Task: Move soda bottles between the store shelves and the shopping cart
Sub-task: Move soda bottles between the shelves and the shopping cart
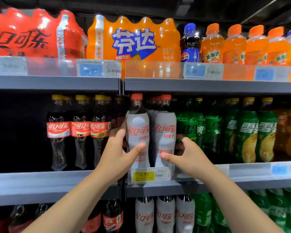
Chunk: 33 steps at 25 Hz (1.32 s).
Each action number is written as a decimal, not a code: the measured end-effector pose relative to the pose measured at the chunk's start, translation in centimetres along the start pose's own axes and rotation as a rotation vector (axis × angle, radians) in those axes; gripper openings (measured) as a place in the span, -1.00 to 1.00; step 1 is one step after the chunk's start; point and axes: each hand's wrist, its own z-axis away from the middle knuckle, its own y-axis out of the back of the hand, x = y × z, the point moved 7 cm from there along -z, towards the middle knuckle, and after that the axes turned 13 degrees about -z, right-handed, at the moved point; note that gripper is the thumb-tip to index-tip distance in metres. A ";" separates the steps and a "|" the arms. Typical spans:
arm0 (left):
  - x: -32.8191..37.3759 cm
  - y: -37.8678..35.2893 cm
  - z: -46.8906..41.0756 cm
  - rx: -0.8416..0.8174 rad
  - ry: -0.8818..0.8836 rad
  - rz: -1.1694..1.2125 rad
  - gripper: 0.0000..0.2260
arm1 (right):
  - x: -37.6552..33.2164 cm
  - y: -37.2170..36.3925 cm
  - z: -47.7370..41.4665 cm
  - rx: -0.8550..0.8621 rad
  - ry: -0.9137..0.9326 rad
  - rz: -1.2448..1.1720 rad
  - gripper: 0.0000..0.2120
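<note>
Left white bottle (138, 132) and right white bottle (165, 132) stand just above the yellow price tag (143, 176). Left hand (118, 153) wraps the first, right hand (186, 156) curls round the second. Both look full, so probably weighty, with slick sleeves (grip at the pinched waist).

i'm in a shop, in the soft-drink aisle. the yellow price tag (143, 176), with a barcode beside it, is clipped to the edge of a grey shelf (40, 180). right above it stand white cola bottles (165, 132), rows deep. left of it are dark cola bottles (79, 130), right of it green bottles (247, 132). higher above it, blue price tags (91, 70) front shrink-wrapped packs (133, 42) of orange soda.
</note>
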 end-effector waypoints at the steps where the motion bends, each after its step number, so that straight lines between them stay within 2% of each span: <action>1: 0.2 0.1 0.0 0.016 0.003 -0.031 -0.78 | 0.1 0.0 -0.1 -0.014 0.010 0.002 -0.28; 4: 0.2 0.0 0.1 0.059 0.014 -0.097 -0.80 | 0.2 -0.1 -0.7 -0.099 0.032 -0.013 -0.35; 7: 0.3 0.0 0.4 0.123 0.004 -0.173 -0.74 | 0.1 -0.2 -1.2 -0.154 0.055 0.010 -0.32; 10: 0.2 0.0 0.7 0.152 0.007 -0.238 -0.66 | 0.0 -0.2 -0.7 -0.079 0.115 0.030 -0.42; 14: -0.4 -0.5 0.6 0.052 0.079 -0.251 -0.35 | 0.3 -0.3 -0.5 0.024 0.114 0.057 -0.50; 16: -0.4 -0.6 0.6 0.053 0.079 -0.247 -0.35 | 0.3 -0.4 -0.5 0.030 0.113 0.050 -0.53; 19: -0.3 -0.6 0.7 0.096 0.078 -0.262 -0.48 | 0.4 -0.3 -0.2 0.028 0.151 0.031 -0.59; 22: -0.4 -0.6 0.7 0.094 0.080 -0.236 -0.44 | 0.4 -0.2 -0.2 -0.018 0.174 -0.012 -0.72; 26: -0.4 -0.4 0.7 0.071 0.058 -0.204 -0.21 | 0.9 0.0 -0.4 0.030 0.140 -0.011 -0.58; 33: -0.6 -0.7 0.8 0.086 0.118 -0.209 -0.13 | 1.0 -0.2 0.0 0.074 0.104 0.110 -0.44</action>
